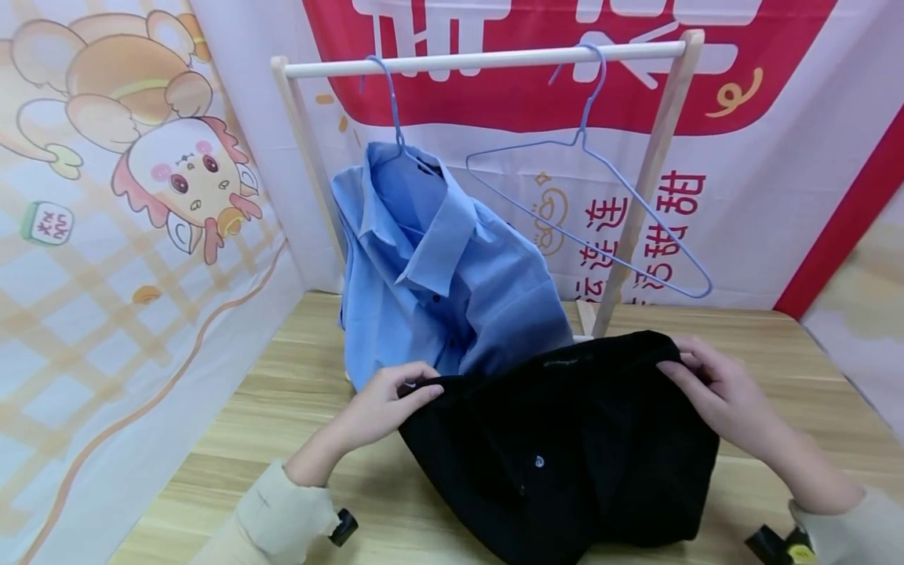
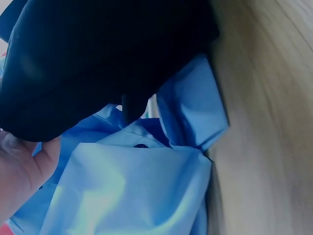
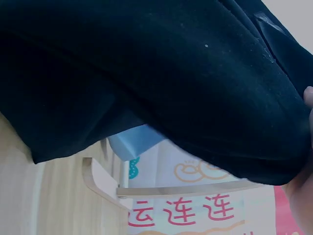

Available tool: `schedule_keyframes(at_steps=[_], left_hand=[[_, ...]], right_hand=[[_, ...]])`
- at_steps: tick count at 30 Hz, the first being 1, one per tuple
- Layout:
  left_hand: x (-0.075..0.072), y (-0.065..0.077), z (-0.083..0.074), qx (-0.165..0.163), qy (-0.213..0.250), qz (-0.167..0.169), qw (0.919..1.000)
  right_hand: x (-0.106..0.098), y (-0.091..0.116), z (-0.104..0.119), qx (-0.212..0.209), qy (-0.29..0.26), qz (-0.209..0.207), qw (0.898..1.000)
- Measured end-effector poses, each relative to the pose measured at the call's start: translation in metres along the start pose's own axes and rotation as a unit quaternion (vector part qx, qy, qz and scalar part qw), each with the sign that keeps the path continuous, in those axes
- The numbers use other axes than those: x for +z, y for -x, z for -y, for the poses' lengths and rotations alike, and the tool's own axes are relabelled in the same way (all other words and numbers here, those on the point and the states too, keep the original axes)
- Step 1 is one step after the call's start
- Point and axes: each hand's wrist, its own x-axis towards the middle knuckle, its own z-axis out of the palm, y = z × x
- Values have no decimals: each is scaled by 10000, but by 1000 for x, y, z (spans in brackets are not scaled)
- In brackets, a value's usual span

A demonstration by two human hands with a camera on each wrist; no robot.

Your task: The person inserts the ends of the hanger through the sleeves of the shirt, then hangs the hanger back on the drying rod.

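A black garment point(image 1: 565, 455) with a small pale emblem is held up by both hands above the table; its kind is unclear, as it hangs in folds. My left hand point(image 1: 388, 404) pinches its upper left corner, thumb on the near side. At the upper right corner my right hand point(image 1: 727, 392) grips the cloth between thumb and fingers. Behind it a blue collared shirt point(image 1: 417, 243) hangs on a blue wire hanger point(image 1: 395, 102), its lower part hidden by the black cloth. In the left wrist view the blue shirt point(image 2: 127, 186) lies close beside the left hand.
A second blue wire hanger point(image 1: 586, 145) hangs bare on the right of the white rail point(image 1: 480, 60). The rack's wooden post point(image 1: 650, 180) stands on the wood-grain table point(image 1: 282, 392). Printed cloth point(image 1: 741, 196) forms the back wall, with another printed sheet point(image 1: 141, 314) at left.
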Motion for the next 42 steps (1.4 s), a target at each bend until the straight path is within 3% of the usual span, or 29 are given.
schedule_keyframes(at_steps=[5, 9, 17, 21, 26, 29, 32, 36, 42], left_hand=[[-7, -2, -13, 120, 228, -276, 9993], [-12, -3, -21, 166, 338, -444, 9983], [-5, -4, -4, -398, 14, -669, 9970], [1, -4, 8, -449, -428, -614, 9962], [8, -2, 12, 6, -828, -512, 9953], [13, -3, 8, 287, -916, -229, 9951], [19, -5, 1, 300, -1008, 126, 9944], [31, -8, -3, 244, -1026, 236, 9941], [36, -13, -9, 82, -517, -58, 9986]], right_hand=[[-3, -5, 1, -108, -133, -48, 9998], [-4, -8, 3, 43, -82, -61, 9999], [8, -5, -6, -38, 239, 190, 9995], [12, -5, -8, -69, 191, 190, 9996], [12, -6, -8, -127, 145, 90, 9998], [12, -6, -8, -181, 215, 44, 9996], [12, -6, -10, -301, 270, -32, 9992], [14, -4, -11, -405, 258, -93, 9988], [14, -1, -9, -217, 294, 17, 9993]])
